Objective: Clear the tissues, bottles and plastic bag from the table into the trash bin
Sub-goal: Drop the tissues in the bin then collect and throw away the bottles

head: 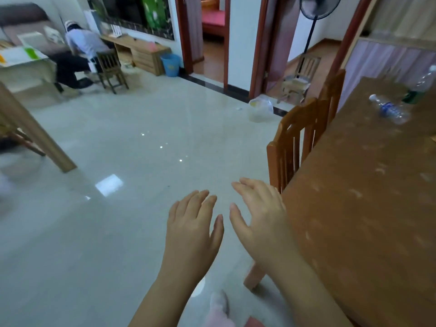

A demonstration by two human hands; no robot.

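Standing beside bench (354, 208) | left hand (191, 232), right hand (257, 220) off its near corner, fingers spread wide, empty | next: reach bottles (389, 109) at far end.

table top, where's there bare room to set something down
The near stretch of the table, from the right hand up to the lying bottle, is bare. The far end is crowded: that bottle and an upright bottle. Chairs line its left edge.

No text can be read anywhere. The lying bottle (389, 109) on the table (354, 208) has a blue label, but its print is too blurred to make out.
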